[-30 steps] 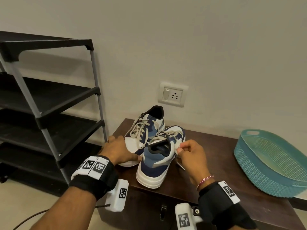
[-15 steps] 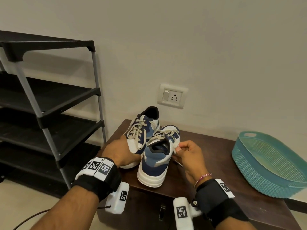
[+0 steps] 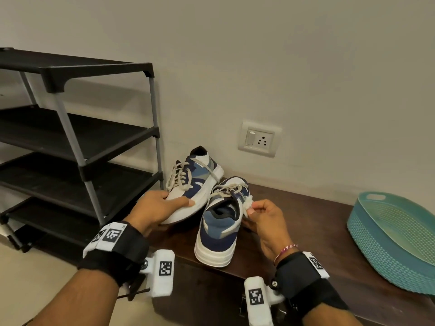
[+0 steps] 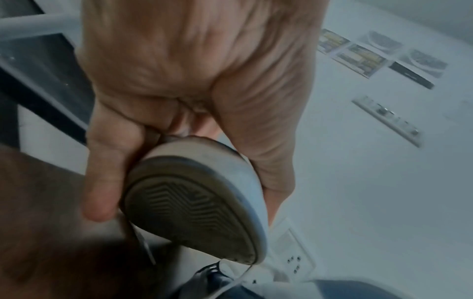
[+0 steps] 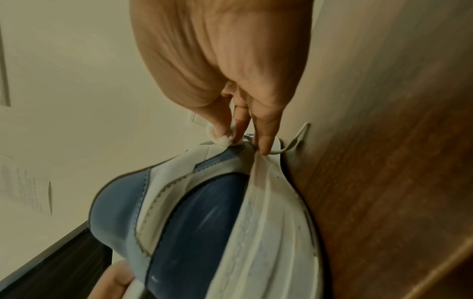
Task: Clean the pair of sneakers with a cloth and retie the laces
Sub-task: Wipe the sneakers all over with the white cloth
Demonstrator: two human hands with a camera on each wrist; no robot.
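Left hand [image 3: 162,205] grips lifted far sneaker [image 3: 195,182] by toe | right hand [image 3: 263,220] pinches white cloth wad [image 3: 247,203] against near sneaker [image 3: 221,227] on table [image 3: 306,220] | I judge wiping underway; laces loose, retying pending.

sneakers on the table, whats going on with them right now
A person is cleaning a pair of blue and white sneakers on a dark wooden table. The left hand grips the toe of the far sneaker and has it tilted up, sole showing in the left wrist view. The right hand pinches a small white cloth against the side of the near sneaker, which stands flat on the table. The laces look loose.
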